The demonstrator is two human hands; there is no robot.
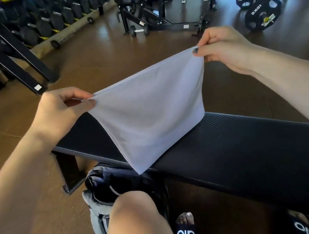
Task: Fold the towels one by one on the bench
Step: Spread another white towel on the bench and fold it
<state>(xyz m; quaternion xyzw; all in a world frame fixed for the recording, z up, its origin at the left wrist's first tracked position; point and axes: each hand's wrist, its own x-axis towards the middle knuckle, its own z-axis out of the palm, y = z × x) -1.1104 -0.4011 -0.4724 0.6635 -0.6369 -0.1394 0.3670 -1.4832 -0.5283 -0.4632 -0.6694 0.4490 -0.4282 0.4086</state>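
Observation:
A pale grey towel (149,113) hangs doubled over in the air above the black padded bench (253,146). My left hand (63,109) pinches its upper left corner between thumb and fingers. My right hand (223,47) pinches the upper right corner, higher and farther away. The towel's top edge is stretched taut between both hands. Its lower fold rests on the bench pad and its bottom corner hangs just past the near edge.
An open grey and black bag (104,191) stands on the floor under the bench's near edge, beside my knee (135,214). A black rack leg (24,71) slants at the left. Weight plates (263,13) and an adjustable bench (144,5) stand beyond.

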